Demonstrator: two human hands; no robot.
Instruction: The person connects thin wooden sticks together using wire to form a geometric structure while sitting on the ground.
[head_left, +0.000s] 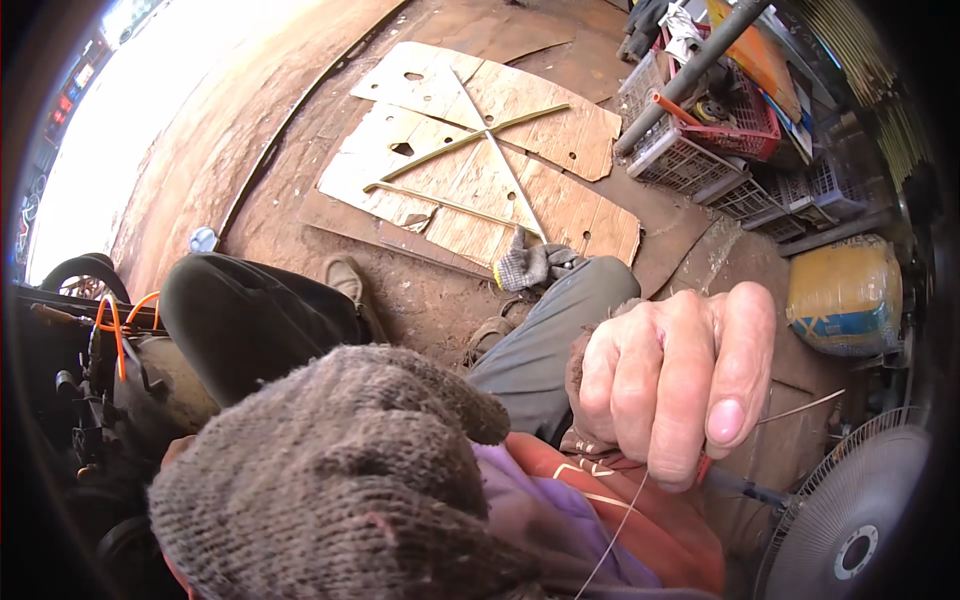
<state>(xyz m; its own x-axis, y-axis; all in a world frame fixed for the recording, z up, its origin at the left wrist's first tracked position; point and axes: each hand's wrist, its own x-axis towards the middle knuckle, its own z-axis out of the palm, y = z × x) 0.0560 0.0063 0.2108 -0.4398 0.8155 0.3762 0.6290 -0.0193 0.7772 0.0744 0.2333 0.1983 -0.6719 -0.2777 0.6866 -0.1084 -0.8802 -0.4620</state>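
Close up at the lower left, my left hand (pixel 340 480) wears a grey-brown knitted glove. Its fingers are curled over, and what they hold, if anything, is hidden. To its right my bare right hand (pixel 670 375) is closed with bent fingers. A thin wire (pixel 622 522) runs from beneath its fingertips down to the lower edge. A stiff, darker wire end (pixel 805 405) sticks out past the right side of that hand; whether both are one piece is hidden. Past my knees, thin metal rods (pixel 488 133) lie crossed on flattened cardboard (pixel 585 205).
A grey work glove (pixel 538 265) lies beside my knee. Plastic crates (pixel 690 160) stand at the far right under a metal pipe (pixel 700 75). A taped yellow-and-blue bundle (pixel 845 295) and a fan (pixel 850 520) are at right. Orange cable (pixel 115 330) hangs at left.
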